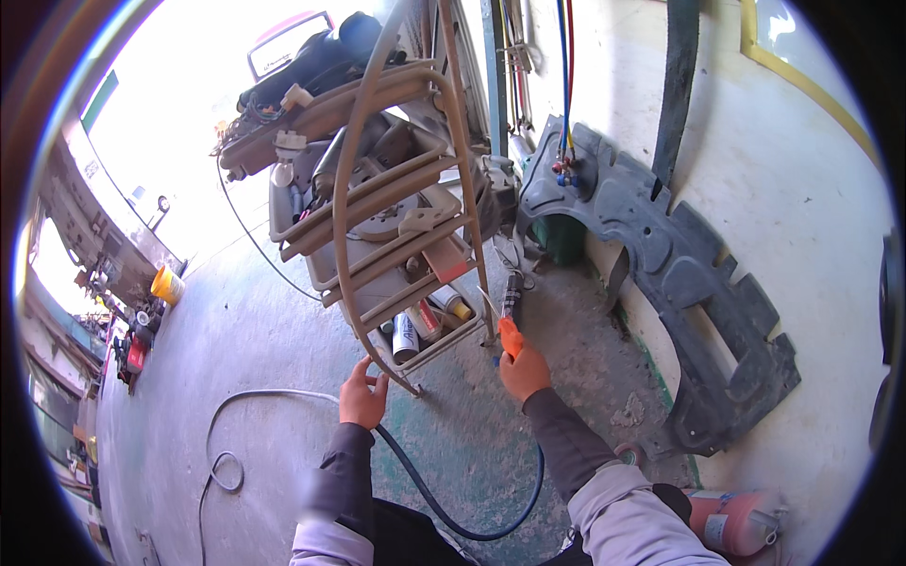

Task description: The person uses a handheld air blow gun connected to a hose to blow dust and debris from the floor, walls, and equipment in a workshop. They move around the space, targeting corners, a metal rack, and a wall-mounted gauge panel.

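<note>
A brown tubular metal rack (pixel 351 189) with several shelves stands in front of me, loaded with parts. My right hand (pixel 526 374) is closed around an orange-handled tool (pixel 511 337); a thin metal shaft or blade points up from it beside the rack's right leg, its exact kind unclear. Close to the lower left of the rack's frame is my left hand (pixel 362 402), fingers apart, with nothing visible in it. Whether its fingertips touch the tube I cannot tell. In the bottom tray lie a white spray can (pixel 405 338) and another can with a yellow end (pixel 451 302).
A dark hose (pixel 425 483) loops across the floor below my hands. Against the right wall leans a large grey plastic panel (pixel 661 269). A pink cylinder (pixel 731 522) lies at lower right. A yellow bucket (pixel 168 285) sits far left.
</note>
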`<action>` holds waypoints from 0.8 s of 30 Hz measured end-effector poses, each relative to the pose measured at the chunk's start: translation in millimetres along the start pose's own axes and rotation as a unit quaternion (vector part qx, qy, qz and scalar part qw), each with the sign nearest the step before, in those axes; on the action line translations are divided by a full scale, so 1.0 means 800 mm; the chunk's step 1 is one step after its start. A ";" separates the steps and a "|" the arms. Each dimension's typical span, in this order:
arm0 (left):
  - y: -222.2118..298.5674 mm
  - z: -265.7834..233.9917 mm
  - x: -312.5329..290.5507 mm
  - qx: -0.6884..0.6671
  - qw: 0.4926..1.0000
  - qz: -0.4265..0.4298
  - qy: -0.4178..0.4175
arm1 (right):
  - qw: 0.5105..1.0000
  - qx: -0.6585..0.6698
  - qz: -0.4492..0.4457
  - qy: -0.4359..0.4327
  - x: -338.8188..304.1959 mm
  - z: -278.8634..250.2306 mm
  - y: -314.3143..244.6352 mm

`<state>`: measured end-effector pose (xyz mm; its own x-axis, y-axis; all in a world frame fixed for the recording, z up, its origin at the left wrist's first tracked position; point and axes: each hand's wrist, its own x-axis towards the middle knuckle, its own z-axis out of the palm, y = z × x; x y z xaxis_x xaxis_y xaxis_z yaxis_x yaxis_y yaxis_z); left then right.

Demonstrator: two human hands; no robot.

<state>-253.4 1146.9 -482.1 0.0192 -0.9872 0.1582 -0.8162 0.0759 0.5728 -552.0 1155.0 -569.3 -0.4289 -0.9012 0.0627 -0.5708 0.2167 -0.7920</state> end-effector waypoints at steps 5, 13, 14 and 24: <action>-0.002 0.005 0.000 0.003 1.000 -0.001 0.003 | 0.996 0.074 0.010 0.043 -0.007 -0.031 0.017; -0.002 0.011 0.003 0.014 1.000 -0.005 0.006 | 0.996 0.081 0.026 0.026 0.017 -0.051 0.006; -0.004 0.012 0.002 0.017 1.000 0.003 0.009 | 0.998 0.049 0.047 0.005 0.019 -0.051 0.019; -0.015 0.020 0.002 0.001 0.999 -0.031 -0.026 | 0.871 0.390 0.298 0.022 -0.001 -0.081 0.184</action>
<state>-252.9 1142.0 -501.1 0.0399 -0.9960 0.0805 -0.8152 0.0142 0.5790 -681.0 1212.3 -646.8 -0.5221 -0.6976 -0.4906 0.4041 0.3043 -0.8626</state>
